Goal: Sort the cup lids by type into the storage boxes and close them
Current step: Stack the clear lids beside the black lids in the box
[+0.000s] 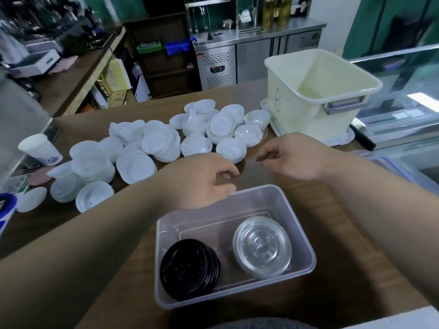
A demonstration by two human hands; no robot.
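Note:
A clear plastic storage box (306, 248) stands near me on the wooden counter. Inside it lie a stack of black lids (188, 269) at the left and a stack of clear lids (262, 250) at the right. Many white lids (152, 143) lie heaped across the counter behind it, with a few clear lids (249, 134) at the heap's right end. A cream box marked B (316, 91) stands open at the back right. My left hand (202, 179) hovers over the clear box's far left corner, fingers loosely curled, holding nothing. My right hand (294, 155) hangs above the counter, fingers loosely bent, empty.
A paper cup (40, 149) stands at the left edge, with a white lid (32, 199) beside a blue packet (6, 207). A clear box lid (389, 167) with a blue rim lies at the right. A glass display case (403, 103) borders the counter's right side.

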